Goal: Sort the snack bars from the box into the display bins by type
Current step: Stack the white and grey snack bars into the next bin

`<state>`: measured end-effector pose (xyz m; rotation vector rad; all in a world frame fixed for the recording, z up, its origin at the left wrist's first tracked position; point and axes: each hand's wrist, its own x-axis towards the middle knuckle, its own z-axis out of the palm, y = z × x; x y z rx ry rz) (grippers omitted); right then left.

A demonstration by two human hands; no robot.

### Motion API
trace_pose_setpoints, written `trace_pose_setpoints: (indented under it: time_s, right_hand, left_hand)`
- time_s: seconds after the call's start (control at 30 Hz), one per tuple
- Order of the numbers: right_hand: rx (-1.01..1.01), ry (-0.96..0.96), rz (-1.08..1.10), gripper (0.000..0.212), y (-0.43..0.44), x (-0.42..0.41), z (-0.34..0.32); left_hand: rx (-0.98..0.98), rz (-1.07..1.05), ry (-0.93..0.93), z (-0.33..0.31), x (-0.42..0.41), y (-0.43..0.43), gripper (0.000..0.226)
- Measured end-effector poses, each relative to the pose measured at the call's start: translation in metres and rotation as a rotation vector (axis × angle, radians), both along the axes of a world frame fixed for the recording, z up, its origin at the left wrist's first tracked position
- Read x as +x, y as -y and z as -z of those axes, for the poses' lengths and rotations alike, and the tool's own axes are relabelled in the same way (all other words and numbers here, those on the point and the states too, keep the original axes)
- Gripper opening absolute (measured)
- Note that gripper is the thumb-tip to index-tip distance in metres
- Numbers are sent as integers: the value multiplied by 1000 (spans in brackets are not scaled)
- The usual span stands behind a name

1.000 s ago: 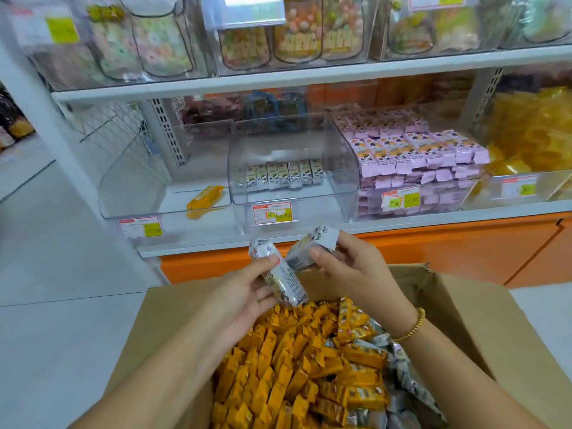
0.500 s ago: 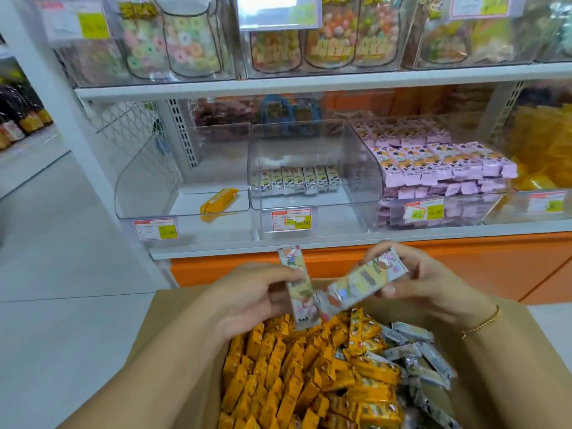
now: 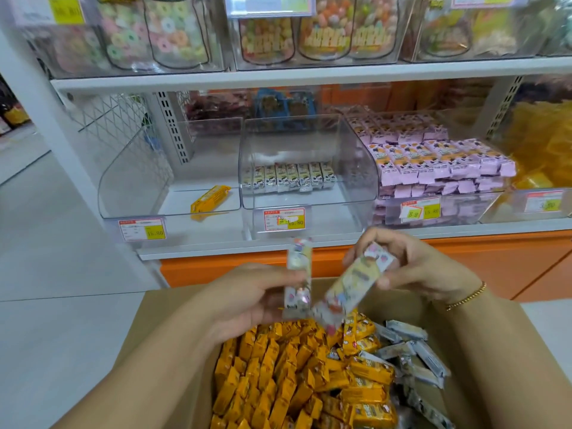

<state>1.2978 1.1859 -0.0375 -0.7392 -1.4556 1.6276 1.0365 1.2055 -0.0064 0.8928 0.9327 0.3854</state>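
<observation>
Right now both hands are up over the open cardboard box [image 3: 495, 351], in front of the shelf [image 3: 309, 243].

- Left hand [image 3: 247, 292]: fingers curled round a pale snack bar [image 3: 298, 280], which is held roughly upright.
- Right hand [image 3: 418, 267]: pinching a second pale bar [image 3: 356, 283] by its upper end. It is tilted, with the lower end pointing down-left toward the upright one. The lower ends are near each other, but motion blur means I can't tell if they touch.
- Gold bracelet [image 3: 467, 297] on the right wrist.

Box contents: mostly orange bars [image 3: 278, 366] packed on the left and centre, and silver-grey bars [image 3: 411, 351] piled along the right side.

Clear bins on the shelf:
- Left bin [image 3: 136, 174]: a single orange bar [image 3: 210, 198] lying on its floor.
- Middle bin [image 3: 356, 168]: one row of pale bars [image 3: 288, 178] standing side by side at the back.
- Right bin [image 3: 464, 209]: stacked pink bars [image 3: 433, 162].
- Beyond that are yellow packs [image 3: 541, 144], too blurred to detail.

Price tags [image 3: 284, 219] are clipped to the bin fronts. The shelf above carries clear tubs of candy [image 3: 173, 35].
</observation>
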Motion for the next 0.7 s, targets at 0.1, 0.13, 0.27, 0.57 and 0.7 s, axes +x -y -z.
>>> trace_pose_setpoints:
  time_s: [0.1,0.13,0.27,0.57,0.7]
  right_hand:
    - [-12,-162,449,56,0,-12,5]
    - [-2,-152,586,62,-1,-22,7]
    - [179,50,761,46,4,-75,14]
    - [686,509,829,45,-5,-89,10]
    - [700,520,939,43,-27,-97,12]
  left_hand:
    - [-58,-205,92,3,1,-9,40]
    - [-58,-214,106,3,3,-9,38]
    - [-54,-308,216,4,15,-8,42]
    - [141,-339,132,-1,7,-23,40]
    - [120,-424,197,-4,10,-31,35]
